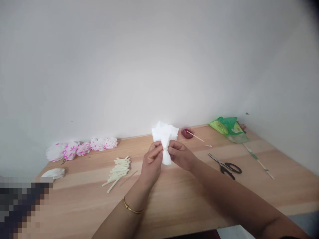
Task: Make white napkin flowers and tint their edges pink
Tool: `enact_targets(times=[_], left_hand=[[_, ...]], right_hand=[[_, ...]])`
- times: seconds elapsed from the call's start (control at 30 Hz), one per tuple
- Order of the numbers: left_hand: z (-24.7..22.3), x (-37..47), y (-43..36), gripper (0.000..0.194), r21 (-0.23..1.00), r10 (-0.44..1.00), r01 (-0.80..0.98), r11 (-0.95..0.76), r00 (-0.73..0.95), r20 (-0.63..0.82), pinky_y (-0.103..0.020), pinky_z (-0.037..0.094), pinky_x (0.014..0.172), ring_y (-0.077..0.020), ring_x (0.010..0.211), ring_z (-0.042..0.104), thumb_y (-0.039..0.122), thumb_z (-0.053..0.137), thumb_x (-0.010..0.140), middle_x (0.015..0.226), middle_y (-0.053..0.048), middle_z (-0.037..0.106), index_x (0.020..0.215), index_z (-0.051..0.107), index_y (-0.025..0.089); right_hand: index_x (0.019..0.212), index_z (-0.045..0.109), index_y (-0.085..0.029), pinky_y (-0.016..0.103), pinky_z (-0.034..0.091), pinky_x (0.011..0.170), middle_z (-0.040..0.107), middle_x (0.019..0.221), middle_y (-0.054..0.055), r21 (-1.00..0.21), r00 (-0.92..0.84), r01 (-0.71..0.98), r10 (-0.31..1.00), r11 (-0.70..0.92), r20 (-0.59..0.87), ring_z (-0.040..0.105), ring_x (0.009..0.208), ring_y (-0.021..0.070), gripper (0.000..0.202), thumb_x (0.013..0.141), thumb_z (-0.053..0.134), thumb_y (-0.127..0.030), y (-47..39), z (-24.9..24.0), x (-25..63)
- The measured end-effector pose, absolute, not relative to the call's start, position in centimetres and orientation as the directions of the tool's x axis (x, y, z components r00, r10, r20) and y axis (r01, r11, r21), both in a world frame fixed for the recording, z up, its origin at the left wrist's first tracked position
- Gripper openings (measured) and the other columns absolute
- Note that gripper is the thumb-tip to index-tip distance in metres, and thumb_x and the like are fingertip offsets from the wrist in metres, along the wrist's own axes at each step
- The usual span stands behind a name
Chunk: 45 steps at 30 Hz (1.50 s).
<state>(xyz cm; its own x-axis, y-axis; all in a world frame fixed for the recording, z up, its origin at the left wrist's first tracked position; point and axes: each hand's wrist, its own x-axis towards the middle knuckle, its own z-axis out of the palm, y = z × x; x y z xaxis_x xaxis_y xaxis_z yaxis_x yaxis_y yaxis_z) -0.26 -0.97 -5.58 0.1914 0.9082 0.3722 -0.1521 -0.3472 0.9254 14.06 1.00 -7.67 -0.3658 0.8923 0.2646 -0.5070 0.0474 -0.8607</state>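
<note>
A white tissue (164, 131) is gathered at a narrow waist, its upper part fanned out and a short tail hanging below. My left hand (152, 162) pinches it at the waist from the left, with a gold bangle on that wrist. From the other side my right hand (183, 155) grips the same spot between thumb and fingers. Both hands hold the tissue above the middle of the table. Whether anything is tied round the waist is too small to tell.
On the wooden table (159, 205) lie pale green sticks (120, 171), pink-spotted white paper flowers (82, 148) and a white bundle (54, 173) leftward. Rightward are black-handled scissors (225, 166), a dark red bowl (187, 132), green plastic wrapping (228, 127) and a thin stick (259, 161).
</note>
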Motion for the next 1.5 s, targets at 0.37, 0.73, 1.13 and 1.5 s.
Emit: enact_targets(times=[0.37,0.73,1.13,1.5], left_hand=[[-4.1,-0.6,-2.6,0.021,0.932,0.946,0.163,-0.325,0.045,0.322,-0.027,0.046,0.076,-0.0163,0.083,0.061,0.033,0.061,0.083,0.092,-0.005,0.070,0.095,0.070,0.019],[-3.3,-0.5,-3.5,0.013,0.828,0.884,0.330,-0.454,0.048,0.466,-0.026,0.045,0.073,-0.0144,0.077,0.060,0.021,0.054,0.085,0.083,-0.003,0.068,0.086,0.067,0.019],[-3.5,-0.4,-3.6,0.015,0.767,0.882,0.464,-0.444,0.073,0.466,-0.026,0.042,0.070,-0.0144,0.076,0.058,0.021,0.046,0.090,0.083,-0.003,0.065,0.087,0.061,0.018],[-4.1,-0.3,-4.1,0.014,0.640,0.852,0.593,-0.488,0.167,0.495,-0.030,0.042,0.066,-0.0185,0.075,0.058,0.020,0.034,0.093,0.086,-0.007,0.062,0.097,0.048,0.018]], right_hand=[[0.074,0.065,-0.020,0.030,0.045,0.074,0.059,0.074,0.001,-0.914,-0.257,-0.233,0.885,0.333,0.388,0.055,0.075,0.0160,0.015,0.080,0.067,-0.033,1.3,-7.3,14.9],[0.080,0.060,-0.019,0.026,0.044,0.067,0.056,0.073,-0.001,-0.920,-0.303,-0.135,0.869,0.367,0.391,0.052,0.070,0.0135,0.013,0.083,0.062,-0.032,0.6,-6.7,14.7],[0.080,0.059,-0.020,0.026,0.046,0.069,0.056,0.072,-0.001,-0.936,-0.280,-0.209,0.900,0.283,0.335,0.054,0.071,0.0127,0.009,0.082,0.065,-0.026,0.2,-6.2,14.4],[0.078,0.060,-0.018,0.024,0.045,0.064,0.057,0.071,-0.001,-0.960,-0.290,-0.059,0.915,0.274,0.279,0.053,0.066,0.0119,0.010,0.080,0.066,-0.026,-0.1,-5.6,14.6]])
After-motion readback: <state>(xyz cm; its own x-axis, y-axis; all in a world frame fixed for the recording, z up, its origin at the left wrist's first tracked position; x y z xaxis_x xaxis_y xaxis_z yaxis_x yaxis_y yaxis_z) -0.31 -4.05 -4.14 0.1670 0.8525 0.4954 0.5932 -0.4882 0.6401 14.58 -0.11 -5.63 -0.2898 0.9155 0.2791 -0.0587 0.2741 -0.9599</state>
